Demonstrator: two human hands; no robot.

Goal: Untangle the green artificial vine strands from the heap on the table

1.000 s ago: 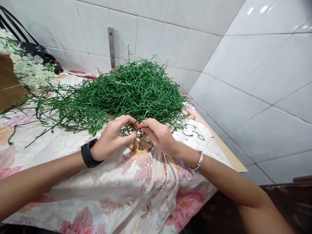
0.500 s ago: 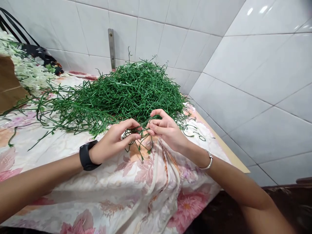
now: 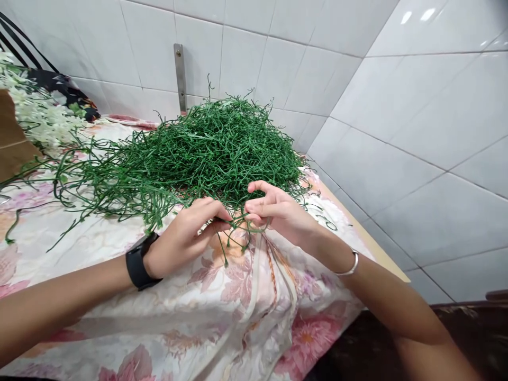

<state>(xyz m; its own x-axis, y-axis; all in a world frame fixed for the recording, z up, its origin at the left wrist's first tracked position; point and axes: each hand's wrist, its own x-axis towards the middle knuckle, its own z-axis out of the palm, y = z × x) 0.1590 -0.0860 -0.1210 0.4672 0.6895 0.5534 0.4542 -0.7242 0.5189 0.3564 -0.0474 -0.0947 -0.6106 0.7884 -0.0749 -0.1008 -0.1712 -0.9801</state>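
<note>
Between my hands is a small green artificial stem [image 3: 235,225] with thin branching ends that hang over the cloth. My left hand [image 3: 200,225], with a black band at its wrist, pinches it between thumb and fingers. On the other side my right hand [image 3: 273,209], wearing a silver bangle, has thumb and fingertips closed on part of the same stem, its index finger raised and curled. Just beyond both hands rises a large tangled pile of green artificial stems [image 3: 226,145], its loose strands trailing to the left.
A floral cloth [image 3: 159,323] covers the table. White artificial flowers [image 3: 47,119] and a piece of brown cardboard [image 3: 14,140] are at the left. Tiled walls [image 3: 416,137] close in the back and right. A metal strip [image 3: 180,76] is fixed on the back wall.
My left hand's thumb and fingers have come closer together on the stem. My right hand has shifted slightly right and down, with a strand looping below its fingers.
</note>
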